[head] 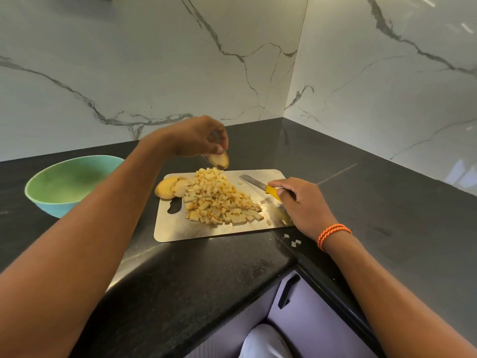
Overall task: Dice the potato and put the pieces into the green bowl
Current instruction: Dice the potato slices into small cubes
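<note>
One black bench (361, 202). One steel cutting board (185, 228) on it. One green bowl (64, 184), left of board, holding no pieces. One heap of diced potato (219, 200) mid-board. Two potato end slices (170, 187) at the board's left edge. Left hand (198, 138) pinches one potato end piece (219, 160) above the heap. Right hand (302, 202) grips one yellow-handled knife (260, 186). Three stray dice (294, 241) on bench.
</note>
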Tool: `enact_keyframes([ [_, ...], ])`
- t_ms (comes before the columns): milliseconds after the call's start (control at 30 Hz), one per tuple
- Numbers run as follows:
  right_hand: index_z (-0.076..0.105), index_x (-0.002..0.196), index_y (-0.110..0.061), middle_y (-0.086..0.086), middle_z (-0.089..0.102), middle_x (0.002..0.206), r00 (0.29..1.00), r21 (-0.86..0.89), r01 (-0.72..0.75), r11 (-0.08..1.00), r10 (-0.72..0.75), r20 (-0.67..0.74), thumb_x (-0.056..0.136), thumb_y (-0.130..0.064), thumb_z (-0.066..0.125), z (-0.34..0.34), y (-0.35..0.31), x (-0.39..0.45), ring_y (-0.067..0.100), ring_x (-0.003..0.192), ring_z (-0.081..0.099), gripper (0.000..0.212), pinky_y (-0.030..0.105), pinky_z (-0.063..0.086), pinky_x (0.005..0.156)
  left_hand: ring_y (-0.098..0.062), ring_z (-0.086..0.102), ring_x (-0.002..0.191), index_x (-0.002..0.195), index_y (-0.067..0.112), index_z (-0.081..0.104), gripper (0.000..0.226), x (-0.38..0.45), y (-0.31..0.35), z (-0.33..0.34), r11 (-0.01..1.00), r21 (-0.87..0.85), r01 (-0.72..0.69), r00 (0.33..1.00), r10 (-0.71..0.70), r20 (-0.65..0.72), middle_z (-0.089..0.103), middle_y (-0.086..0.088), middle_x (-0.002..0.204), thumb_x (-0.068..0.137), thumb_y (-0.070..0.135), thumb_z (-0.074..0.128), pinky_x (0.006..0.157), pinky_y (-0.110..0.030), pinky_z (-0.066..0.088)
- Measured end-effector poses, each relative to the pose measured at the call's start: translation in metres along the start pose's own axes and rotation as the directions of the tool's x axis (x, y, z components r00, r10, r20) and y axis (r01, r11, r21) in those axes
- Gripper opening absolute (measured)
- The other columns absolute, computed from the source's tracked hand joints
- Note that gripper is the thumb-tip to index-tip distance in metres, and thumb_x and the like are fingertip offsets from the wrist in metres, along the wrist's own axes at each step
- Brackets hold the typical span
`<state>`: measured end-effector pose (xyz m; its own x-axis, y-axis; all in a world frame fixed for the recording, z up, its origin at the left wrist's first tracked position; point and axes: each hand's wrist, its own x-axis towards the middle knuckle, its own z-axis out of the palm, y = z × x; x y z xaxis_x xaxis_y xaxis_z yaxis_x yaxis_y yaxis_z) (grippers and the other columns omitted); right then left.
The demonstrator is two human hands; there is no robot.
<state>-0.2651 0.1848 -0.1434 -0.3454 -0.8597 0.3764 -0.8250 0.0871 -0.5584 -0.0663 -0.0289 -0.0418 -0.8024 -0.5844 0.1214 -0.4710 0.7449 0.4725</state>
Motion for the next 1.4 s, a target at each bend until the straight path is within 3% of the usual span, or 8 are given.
enact_keyframes([
  [133, 0.071, 0.128, -0.021, -0.002, 0.070, 0.125, 0.993, -0.004, -0.023, 1.000, 0.022, -0.112, 0.106, -0.017, 0.049, 0.000, 0.001, 0.003, 0.016, 0.113, 0.060, 0.031, 0.036, 0.052, 0.096, -0.011, 0.072, 0.095, 0.105, 0.022, 0.072, 0.015, 0.006, 0.026, 0.035, 0.986, -0.137, -0.097, 0.966, 0.061, -0.250, 0.074, 0.006, 0.103, 0.093, 0.019, 0.080, 0.083, -0.031, 0.060],
  [267, 0.072, 0.126, -0.018, 0.001, 0.072, 0.117, 0.978, -0.075, -0.062, 0.995, 0.046, -0.205, 0.106, -0.020, 0.050, -0.003, 0.003, 0.005, 0.016, 0.103, 0.063, 0.030, 0.034, 0.054, 0.089, -0.010, 0.070, 0.089, 0.098, 0.029, 0.069, 0.013, 0.008, 0.039, 0.081, 0.995, 0.035, -0.089, 0.931, 0.096, -0.353, 0.074, 0.013, 0.096, 0.092, 0.028, 0.081, 0.081, -0.035, 0.059],
  [433, 0.070, 0.129, -0.016, 0.003, 0.071, 0.118, 0.983, -0.172, -0.081, 0.982, 0.050, -0.174, 0.103, -0.028, 0.057, -0.004, 0.005, 0.006, 0.017, 0.104, 0.063, 0.032, 0.031, 0.052, 0.090, -0.013, 0.066, 0.084, 0.095, 0.026, 0.069, 0.013, 0.011, 0.043, 0.108, 0.968, 0.235, -0.090, 0.951, 0.154, -0.269, 0.071, 0.006, 0.095, 0.091, 0.027, 0.082, 0.076, -0.027, 0.055],
  [633, 0.071, 0.125, -0.017, -0.003, 0.064, 0.092, 0.990, -0.198, -0.112, 0.974, 0.092, -0.104, 0.095, -0.040, 0.068, -0.002, 0.002, 0.007, 0.012, 0.082, 0.057, 0.038, 0.028, 0.051, 0.073, -0.008, 0.065, 0.084, 0.100, 0.025, 0.076, 0.013, 0.011, 0.036, 0.106, 0.976, 0.178, -0.122, 0.975, 0.151, -0.161, 0.072, 0.009, 0.098, 0.089, 0.026, 0.084, 0.077, -0.026, 0.057],
  [900, 0.072, 0.093, -0.018, -0.002, 0.067, 0.083, 0.960, -0.144, -0.200, 0.969, 0.164, -0.225, 0.098, -0.033, 0.064, -0.004, 0.002, 0.007, 0.010, 0.074, 0.059, 0.018, 0.028, 0.052, 0.064, -0.008, 0.069, 0.092, 0.114, 0.026, 0.080, 0.017, 0.022, 0.035, 0.103, 0.997, 0.009, -0.082, 0.971, 0.082, -0.223, 0.077, 0.006, 0.107, 0.098, 0.024, 0.075, 0.088, -0.037, 0.062],
  [1167, 0.069, 0.102, -0.025, -0.002, 0.068, 0.092, 0.973, -0.223, -0.210, 0.952, 0.180, -0.148, 0.098, -0.039, 0.060, -0.005, -0.011, 0.002, 0.015, 0.082, 0.061, 0.017, 0.037, 0.055, 0.073, -0.016, 0.066, 0.118, 0.138, 0.031, 0.068, 0.042, 0.021, 0.030, 0.108, 0.974, 0.226, -0.012, 0.957, 0.077, -0.280, 0.071, 0.006, 0.132, 0.097, 0.037, 0.075, 0.094, -0.038, 0.056],
  [1300, 0.065, 0.128, -0.025, 0.006, 0.070, 0.106, 0.983, -0.373, -0.182, 0.910, 0.159, -0.092, 0.102, -0.040, 0.054, -0.007, -0.022, -0.003, 0.024, 0.090, 0.064, 0.032, 0.038, 0.054, 0.077, -0.010, 0.068, 0.093, 0.110, 0.027, 0.083, 0.025, 0.022, 0.027, 0.111, 0.979, 0.199, 0.032, 0.950, 0.032, -0.311, 0.078, 0.008, 0.107, 0.092, 0.044, 0.079, 0.080, -0.034, 0.061],
  [1400, 0.063, 0.129, -0.022, 0.009, 0.068, 0.102, 0.991, -0.433, -0.131, 0.892, 0.121, -0.050, 0.101, -0.037, 0.053, -0.004, -0.033, -0.007, 0.026, 0.086, 0.064, 0.033, 0.039, 0.055, 0.075, -0.010, 0.069, 0.088, 0.112, 0.028, 0.082, 0.033, 0.022, 0.029, 0.116, 0.979, 0.197, 0.044, 0.969, 0.006, -0.245, 0.078, 0.010, 0.105, 0.089, 0.052, 0.080, 0.063, -0.023, 0.050],
])
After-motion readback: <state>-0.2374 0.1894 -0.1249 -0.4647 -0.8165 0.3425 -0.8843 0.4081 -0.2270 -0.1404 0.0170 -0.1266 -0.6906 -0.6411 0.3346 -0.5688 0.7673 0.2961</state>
